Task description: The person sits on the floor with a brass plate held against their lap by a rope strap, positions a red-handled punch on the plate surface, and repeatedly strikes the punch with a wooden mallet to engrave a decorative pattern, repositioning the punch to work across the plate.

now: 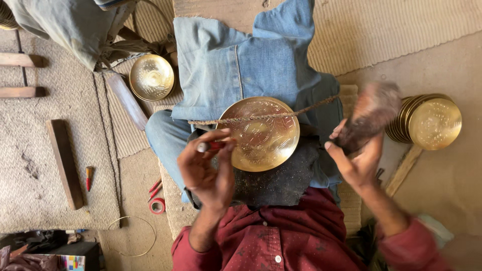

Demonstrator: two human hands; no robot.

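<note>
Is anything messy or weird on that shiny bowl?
Yes. A rough rope lies straight across the brass bowl resting on the lap, an odd place for rope. Dark gritty specks dust the dark cloth under it. The right hand and its mallet are blurred.

Right hand (359, 155) blurred, gripping a smeared dark lump (371, 115), kind unclear. Brass plate (261, 133) lower edge hidden behind left hand (208, 168). Chisel (213, 145) tip too small to read.

Head camera, steep close downward view
</note>
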